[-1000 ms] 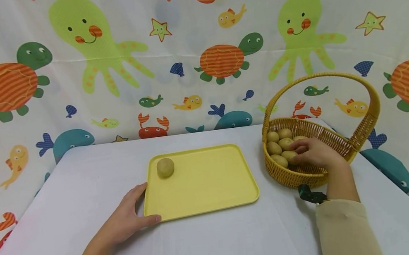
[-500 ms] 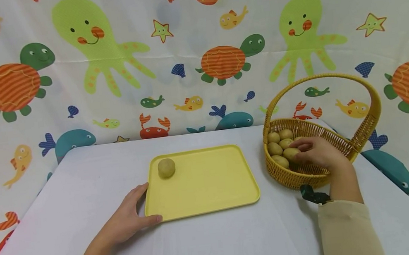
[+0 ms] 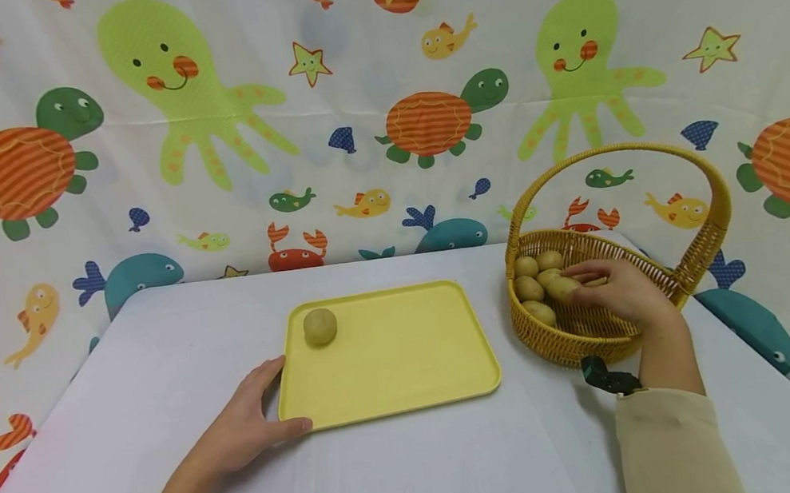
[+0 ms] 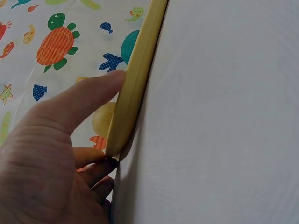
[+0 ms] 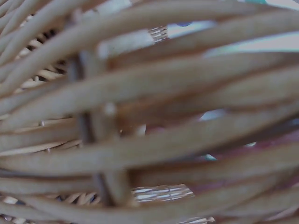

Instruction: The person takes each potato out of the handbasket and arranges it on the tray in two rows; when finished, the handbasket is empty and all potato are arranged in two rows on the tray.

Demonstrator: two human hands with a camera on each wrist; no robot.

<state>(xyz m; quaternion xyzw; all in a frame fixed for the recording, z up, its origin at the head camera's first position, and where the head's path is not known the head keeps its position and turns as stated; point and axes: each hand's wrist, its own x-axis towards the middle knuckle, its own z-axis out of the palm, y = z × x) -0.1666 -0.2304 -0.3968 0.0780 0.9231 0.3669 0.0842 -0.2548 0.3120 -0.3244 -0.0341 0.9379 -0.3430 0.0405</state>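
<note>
A yellow tray (image 3: pixel 392 359) lies on the white table, with one round potato (image 3: pixel 320 327) near its far left corner. My left hand (image 3: pixel 243 419) holds the tray's near left corner, thumb along the front rim and fingers at the left side. In the left wrist view, the thumb (image 4: pixel 93 95) presses the tray rim (image 4: pixel 135 88). Inside the wicker basket (image 3: pixel 557 342) at the right, my right hand (image 3: pixel 620 291) pinches a potato (image 3: pixel 562 288) between thumb and fingers, over other potatoes (image 3: pixel 529 289). Blurred basket weave (image 5: pixel 154 84) fills the right wrist view and hides that hand.
The basket's tall arched handle (image 3: pixel 616 147) rises behind and right of my right hand. A cloth backdrop (image 3: pixel 364 226) printed with sea animals hangs behind the table (image 3: pixel 418 469).
My right hand's fingers have closed on a potato in the basket and shifted it slightly up from the others. The left hand and the tray have stayed in place.
</note>
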